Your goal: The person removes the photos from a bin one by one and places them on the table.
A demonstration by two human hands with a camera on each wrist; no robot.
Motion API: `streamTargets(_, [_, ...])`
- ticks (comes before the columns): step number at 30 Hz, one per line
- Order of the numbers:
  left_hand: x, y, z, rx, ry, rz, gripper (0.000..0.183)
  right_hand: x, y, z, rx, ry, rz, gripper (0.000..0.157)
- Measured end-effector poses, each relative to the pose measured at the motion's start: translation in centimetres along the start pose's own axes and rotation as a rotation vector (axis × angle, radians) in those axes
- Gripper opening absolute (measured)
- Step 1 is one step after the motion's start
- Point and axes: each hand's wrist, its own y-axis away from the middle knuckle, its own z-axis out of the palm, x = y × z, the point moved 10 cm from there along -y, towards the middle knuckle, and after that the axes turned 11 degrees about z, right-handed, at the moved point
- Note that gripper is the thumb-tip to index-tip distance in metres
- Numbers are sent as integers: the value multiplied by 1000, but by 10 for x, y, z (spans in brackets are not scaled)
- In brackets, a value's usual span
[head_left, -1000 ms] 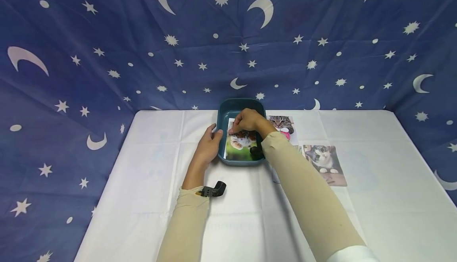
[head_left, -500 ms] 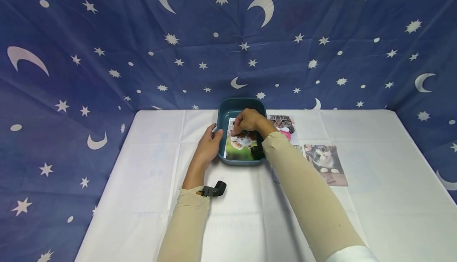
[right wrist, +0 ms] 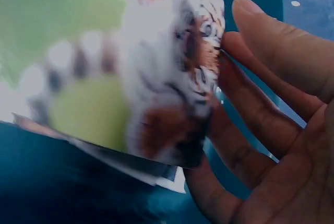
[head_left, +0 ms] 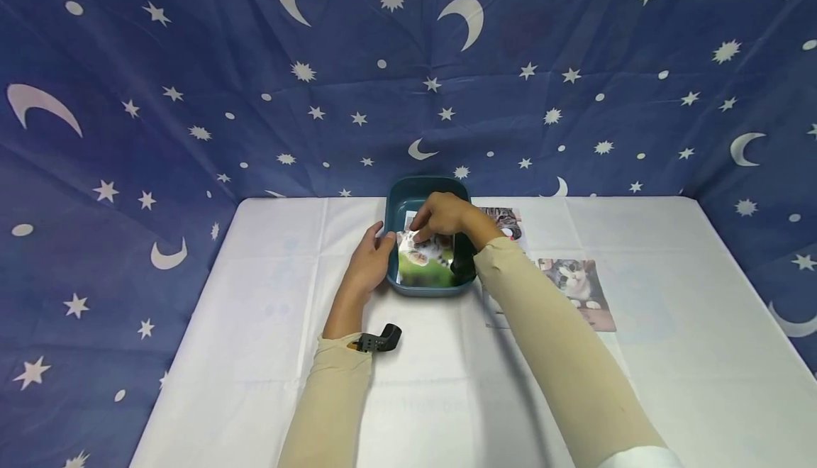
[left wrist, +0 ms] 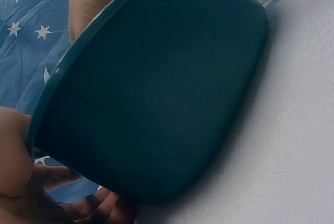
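Note:
A dark teal plastic tray (head_left: 396, 202) stands at the back of the table. My left hand (head_left: 367, 262) rests against its left side; the thumb meets the rim and the other fingers lie loosely outside the wall. Inside the tray, my right hand (head_left: 443, 214) holds a photo card of a tiger cub (head_left: 424, 273) by its far edge. In the right wrist view the card (right wrist: 94, 98) is raised and bent; the fingers (right wrist: 255, 109) reach behind its edge, the thumb in front. Another card's edge (right wrist: 162, 179) shows below it.
To the tray's right lie a tabby cat photo (head_left: 501, 220), a grey-and-white cat photo (head_left: 577, 291) and a photo (head_left: 494, 315) mostly under the right sleeve. A blue star-and-moon cloth (head_left: 357, 85) hangs directly behind the white table (head_left: 274, 298).
The right hand has lifted the far edge of the tiger card, pulling it slightly nearer; a paler edge shows behind it. My left hand stays at the tray. The head view has shifted slightly.

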Motion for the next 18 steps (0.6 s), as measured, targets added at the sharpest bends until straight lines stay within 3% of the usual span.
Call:
streamTargets(7, [0, 1, 1, -7, 6, 9, 64, 5, 8, -5, 9, -64, 1, 23])
streamTargets(18, [2, 0, 0, 6, 8, 13, 62, 0, 21, -7, -22, -21, -49, 35])
